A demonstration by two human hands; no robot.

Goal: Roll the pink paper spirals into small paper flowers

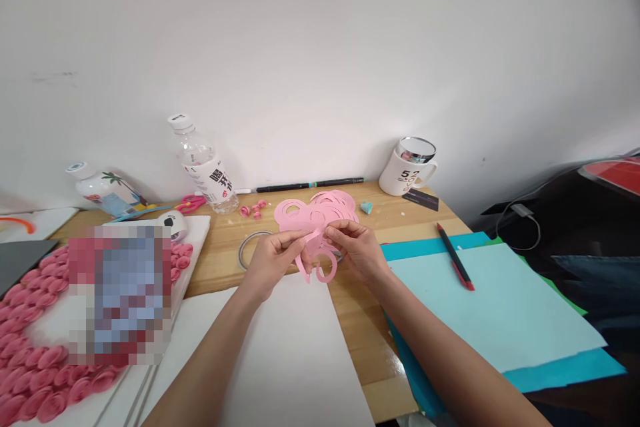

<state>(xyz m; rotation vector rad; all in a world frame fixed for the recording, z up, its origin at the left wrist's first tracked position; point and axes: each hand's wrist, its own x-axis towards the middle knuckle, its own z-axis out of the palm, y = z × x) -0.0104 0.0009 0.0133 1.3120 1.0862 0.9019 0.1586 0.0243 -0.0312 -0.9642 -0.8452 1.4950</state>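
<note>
Between my two hands a pink paper spiral (pixel 326 267) hangs, its curled tail dangling toward the table. My left hand (pixel 275 257) pinches one side of the strip between thumb and fingers. Opposite it, my right hand (pixel 357 247) grips the strip's upper end with thumb and forefinger. Just behind the hands lies a pile of pink paper spirals (pixel 336 203), partly covered by them. A roll of tape (pixel 243 252) lies flat beside my left hand. Small pink rolled paper flowers (pixel 256 209) and a little teal paper roll (pixel 367 207) rest near the pile.
White paper (pixel 295 353) lies under my forearms. At left is a board with pink paper roses (pixel 43 300), partly blurred. Behind stand a water bottle (pixel 205 167), another bottle (pixel 103 190) and a mug (pixel 407 170). Blue paper sheets (pixel 490 310) with a pen (pixel 455 257) lie right.
</note>
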